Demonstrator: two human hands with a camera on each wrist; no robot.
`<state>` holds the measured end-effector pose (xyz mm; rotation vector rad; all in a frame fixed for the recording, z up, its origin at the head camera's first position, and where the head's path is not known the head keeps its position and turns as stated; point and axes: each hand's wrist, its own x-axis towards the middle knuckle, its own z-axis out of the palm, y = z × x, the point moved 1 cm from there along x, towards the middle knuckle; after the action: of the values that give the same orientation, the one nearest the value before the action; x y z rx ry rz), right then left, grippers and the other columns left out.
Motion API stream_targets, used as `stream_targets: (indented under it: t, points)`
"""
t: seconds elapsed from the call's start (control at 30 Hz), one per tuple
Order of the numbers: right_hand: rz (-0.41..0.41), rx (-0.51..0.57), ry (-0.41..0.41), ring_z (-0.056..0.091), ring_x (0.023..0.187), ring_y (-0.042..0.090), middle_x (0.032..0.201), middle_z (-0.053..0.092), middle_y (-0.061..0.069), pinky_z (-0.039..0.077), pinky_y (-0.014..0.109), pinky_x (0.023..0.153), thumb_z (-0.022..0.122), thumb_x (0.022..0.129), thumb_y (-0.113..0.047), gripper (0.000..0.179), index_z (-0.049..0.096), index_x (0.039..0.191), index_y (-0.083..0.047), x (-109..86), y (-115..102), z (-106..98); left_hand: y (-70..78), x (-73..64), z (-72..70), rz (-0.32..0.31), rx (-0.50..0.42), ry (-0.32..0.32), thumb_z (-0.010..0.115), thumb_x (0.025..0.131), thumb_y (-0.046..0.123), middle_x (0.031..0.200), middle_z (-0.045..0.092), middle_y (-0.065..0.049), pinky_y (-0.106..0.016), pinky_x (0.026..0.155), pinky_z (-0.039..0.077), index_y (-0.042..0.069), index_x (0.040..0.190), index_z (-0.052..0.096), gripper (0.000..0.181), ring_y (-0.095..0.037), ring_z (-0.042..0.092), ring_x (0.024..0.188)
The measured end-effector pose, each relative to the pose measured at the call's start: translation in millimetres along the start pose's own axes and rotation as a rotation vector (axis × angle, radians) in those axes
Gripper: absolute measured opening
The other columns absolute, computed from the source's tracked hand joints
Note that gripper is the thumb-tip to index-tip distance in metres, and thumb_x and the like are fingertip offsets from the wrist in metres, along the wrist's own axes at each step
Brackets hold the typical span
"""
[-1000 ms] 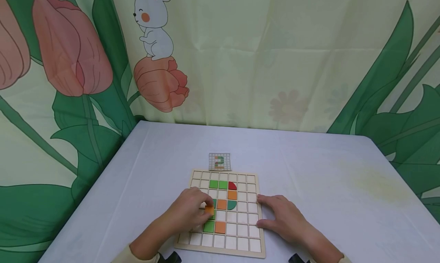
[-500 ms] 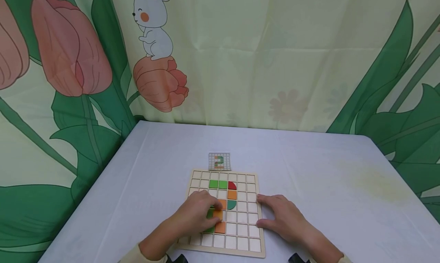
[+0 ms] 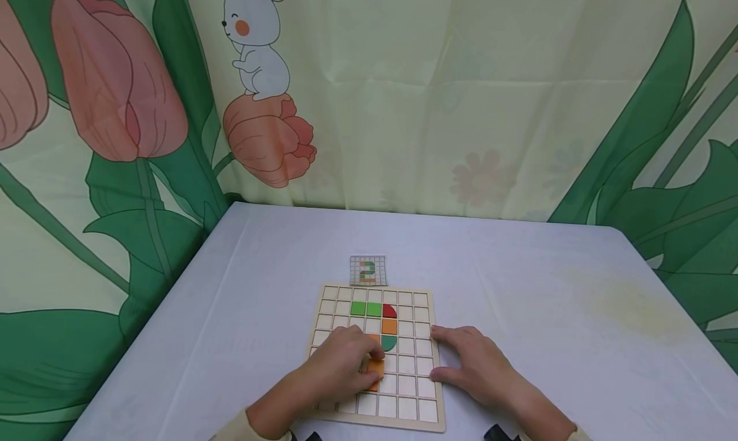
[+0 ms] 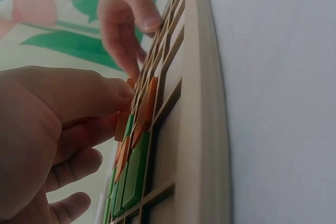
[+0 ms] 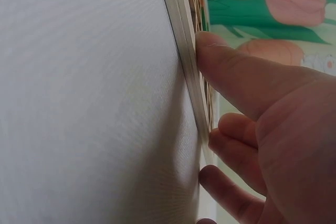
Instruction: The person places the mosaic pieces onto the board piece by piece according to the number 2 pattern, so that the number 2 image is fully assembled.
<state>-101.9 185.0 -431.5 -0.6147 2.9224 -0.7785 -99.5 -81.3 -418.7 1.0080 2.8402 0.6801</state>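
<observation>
My left hand (image 3: 344, 367) pinches an orange square tile (image 3: 377, 367) between thumb and fingers, over the lower middle of a wooden grid board (image 3: 426, 425). In the left wrist view that tile (image 4: 123, 125) stands tilted, close above the tiles set in the grid. Light green squares (image 3: 359, 309), a red rounded piece (image 3: 389, 311), an orange square (image 3: 389, 326) and a dark green rounded piece (image 3: 389, 343) show in the cells. Other tiles are partly hidden under my left hand. Against the board's right edge my right hand (image 3: 478, 367) rests its thumb and fingertips, fingers spread.
A small card (image 3: 368, 271) printed with a coloured figure 2 on a grid lies just beyond the board's far edge. All of it is on a white-covered table (image 3: 519, 287), with a printed curtain (image 3: 415, 108) behind.
My left hand has moved to the right across the board with the orange tile, covering the green tiles in the lower rows. My right hand has stayed at the board's edge.
</observation>
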Motion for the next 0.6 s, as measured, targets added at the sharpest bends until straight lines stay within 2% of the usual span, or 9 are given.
stream_targets:
  t: [0.17,0.6]
  points:
    - [0.003,0.002,0.000,0.054,0.120,0.024,0.134,0.061,-0.004,0.044,0.049,0.098,0.082,0.080,-0.041,0.061,0.065,0.131,-0.012,0.1,0.3,0.1,1.7,1.7,4.0,0.023,0.019,0.002,0.081,0.083,0.025,0.084,0.059,0.022,-0.026,0.078,0.041,0.020,0.096,0.074,0.016,0.000,0.047,0.080]
    - [-0.005,0.004,0.002,0.054,0.120,0.023,0.134,0.061,-0.005,0.044,0.048,0.097,0.081,0.081,-0.045,0.062,0.065,0.132,-0.013,-1.0,0.8,-1.8,10.0,5.7,8.3,0.029,0.067,-0.035,0.080,0.084,0.026,0.075,0.050,0.022,-0.025,0.078,0.040,0.022,0.096,0.074,0.014,-0.001,0.043,0.077]
